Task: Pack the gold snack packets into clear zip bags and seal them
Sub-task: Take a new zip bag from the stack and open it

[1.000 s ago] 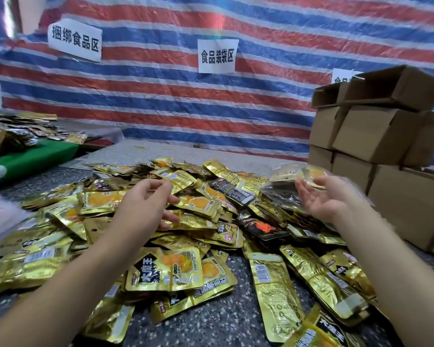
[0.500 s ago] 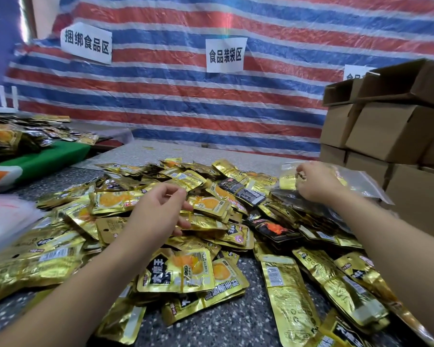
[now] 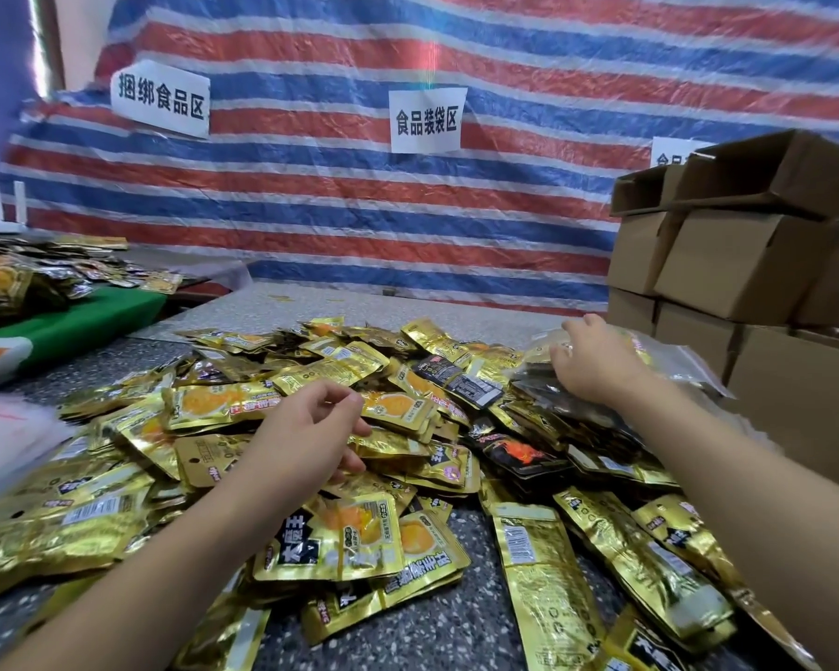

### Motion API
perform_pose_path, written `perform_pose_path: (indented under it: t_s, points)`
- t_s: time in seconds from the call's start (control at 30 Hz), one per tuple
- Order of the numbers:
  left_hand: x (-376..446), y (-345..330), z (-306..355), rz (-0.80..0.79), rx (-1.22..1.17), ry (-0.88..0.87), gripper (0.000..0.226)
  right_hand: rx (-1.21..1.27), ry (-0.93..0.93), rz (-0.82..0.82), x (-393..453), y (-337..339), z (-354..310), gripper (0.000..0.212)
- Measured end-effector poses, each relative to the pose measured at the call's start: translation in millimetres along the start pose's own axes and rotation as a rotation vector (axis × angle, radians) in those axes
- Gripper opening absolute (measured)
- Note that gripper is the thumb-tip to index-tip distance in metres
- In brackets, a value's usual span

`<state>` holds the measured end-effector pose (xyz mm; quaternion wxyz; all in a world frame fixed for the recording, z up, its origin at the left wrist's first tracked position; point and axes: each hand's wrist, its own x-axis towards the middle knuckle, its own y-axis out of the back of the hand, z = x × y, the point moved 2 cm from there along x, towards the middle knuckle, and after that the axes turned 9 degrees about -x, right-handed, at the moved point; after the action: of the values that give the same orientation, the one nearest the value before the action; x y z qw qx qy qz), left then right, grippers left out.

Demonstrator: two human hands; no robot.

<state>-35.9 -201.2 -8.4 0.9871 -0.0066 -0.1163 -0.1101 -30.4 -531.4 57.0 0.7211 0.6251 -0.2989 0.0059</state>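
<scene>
Gold packets (image 3: 333, 542) are lying heaped across the speckled table (image 3: 437, 627), nearest ones just below the wrists. The left hand (image 3: 306, 433) is hovering over the middle of the heap, fingers loosely curled and holding nothing, packets directly beneath it. Farther off, the right hand (image 3: 594, 358) is resting on the clear bags (image 3: 684, 360) at the heap's far right edge; whether it is pinching one I cannot tell. The bags are lying nearer the right hand, so it looks the one to pull a bag.
</scene>
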Motion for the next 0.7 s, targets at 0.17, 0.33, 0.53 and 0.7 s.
perform_pose_path:
  t_s: [0.17, 0.33, 0.53, 0.7]
  points:
    - [-4.1, 1.9, 2.9, -0.017, 0.186, -0.103, 0.017, 0.249, 0.031, 0.24, -32.6, 22.0, -16.8, 0.029]
    - [-10.0, 2.1, 4.1, -0.07, 0.62, -0.356, 0.018, 0.616, 0.075, 0.211, -79.7, 41.0, -51.8, 0.041]
    - [-12.2, -3.7, -2.6, -0.157, 0.927, -0.505, 0.02, 0.662, 0.24, 0.095, -131.0, 41.8, -87.1, 0.055]
    - [-10.7, -9.0, -8.1, -0.142, 0.998, -0.61, 0.023, 0.63, 0.303, 0.028, -149.6, 27.7, -92.5, 0.035]
